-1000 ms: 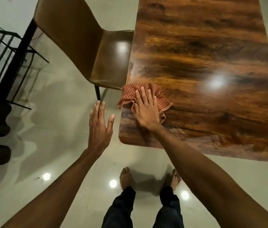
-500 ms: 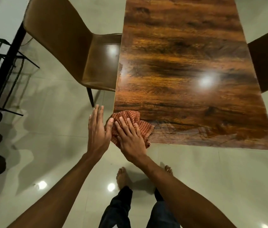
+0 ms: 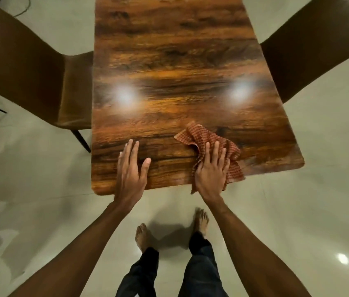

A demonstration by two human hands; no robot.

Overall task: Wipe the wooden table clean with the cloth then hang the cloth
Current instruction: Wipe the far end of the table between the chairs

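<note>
Brown left chair (image 3: 19, 67), right chair (image 3: 308, 50), table (image 3: 169, 61) between

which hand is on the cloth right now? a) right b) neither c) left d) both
a: the right hand presses flat on the cloth at the near edge of the wooden table, while the left hand is over bare wood, apart from it.

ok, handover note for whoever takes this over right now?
Left hand: open, flat at the near edge of the table, holds nothing.
Right hand: open, pressing the cloth flat onto the table near its right corner; a bit of cloth overhangs the edge.
Done: wiping under way; how much is wiped cannot be told.
Left: finish wiping, then hang the cloth.
</note>
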